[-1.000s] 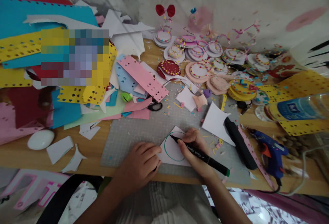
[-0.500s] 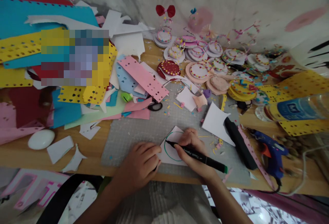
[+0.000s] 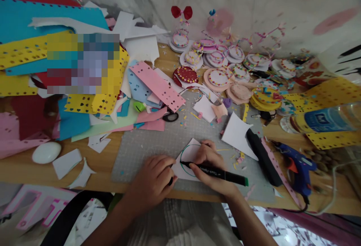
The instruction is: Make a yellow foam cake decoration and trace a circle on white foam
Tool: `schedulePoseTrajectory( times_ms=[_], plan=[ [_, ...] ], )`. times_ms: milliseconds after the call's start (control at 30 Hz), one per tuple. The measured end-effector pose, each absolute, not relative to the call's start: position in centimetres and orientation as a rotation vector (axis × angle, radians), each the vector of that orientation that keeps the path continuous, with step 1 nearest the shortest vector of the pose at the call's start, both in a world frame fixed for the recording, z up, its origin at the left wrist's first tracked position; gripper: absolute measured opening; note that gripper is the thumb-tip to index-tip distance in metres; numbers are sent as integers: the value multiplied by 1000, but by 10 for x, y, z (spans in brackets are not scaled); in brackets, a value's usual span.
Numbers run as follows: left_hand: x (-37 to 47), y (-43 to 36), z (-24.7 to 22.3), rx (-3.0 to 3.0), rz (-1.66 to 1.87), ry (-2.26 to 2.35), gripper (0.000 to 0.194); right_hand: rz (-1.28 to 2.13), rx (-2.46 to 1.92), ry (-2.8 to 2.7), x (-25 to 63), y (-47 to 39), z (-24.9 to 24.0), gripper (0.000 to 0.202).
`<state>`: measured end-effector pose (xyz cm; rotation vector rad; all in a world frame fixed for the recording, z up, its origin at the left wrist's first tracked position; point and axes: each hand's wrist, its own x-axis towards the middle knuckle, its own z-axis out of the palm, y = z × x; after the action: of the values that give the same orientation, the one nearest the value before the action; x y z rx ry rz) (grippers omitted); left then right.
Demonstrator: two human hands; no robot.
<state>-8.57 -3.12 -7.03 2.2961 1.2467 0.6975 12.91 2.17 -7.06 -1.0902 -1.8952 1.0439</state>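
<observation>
My right hand (image 3: 210, 167) holds a black marker (image 3: 228, 176) with a green end, its tip on a white paper piece (image 3: 193, 147). A green circle outline shows on that paper, partly hidden by my fingers. At the paper's left edge, my left hand (image 3: 155, 176) has curled fingers around a small black object (image 3: 170, 181), of which only the end shows; it may be the marker's cap. Paper and hands are over a grey cutting mat (image 3: 135, 146) at the table's front edge.
Black-handled scissors (image 3: 170, 116) lie behind the mat's middle. Decorated small paper hats (image 3: 217, 77) stand at the back. On the right are a black case (image 3: 263, 157), a blue glue gun (image 3: 300, 167) and a bottle (image 3: 327, 118). Coloured paper (image 3: 76, 122) and a white oval object (image 3: 46, 152) lie left.
The marker tip has moved slightly down along the left side of the green circle. My left fingers have shifted a little, and more of the small black object shows.
</observation>
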Motion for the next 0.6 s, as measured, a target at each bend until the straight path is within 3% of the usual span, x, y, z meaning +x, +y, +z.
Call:
schedulePoseTrajectory(
  times_ms=[167,400,600],
  plan=[
    [-87,-34,-72,2295,702,1283,10,1166,-985,-1838,135,22,-70,26],
    [-78,-22,-75,2313,778,1707,16,1444,-1088,-1199,136,9,-74,19],
    [-80,6,-72,2267,800,1807,10,1443,-1133,-1268,152,29,-60,20]
  ],
)
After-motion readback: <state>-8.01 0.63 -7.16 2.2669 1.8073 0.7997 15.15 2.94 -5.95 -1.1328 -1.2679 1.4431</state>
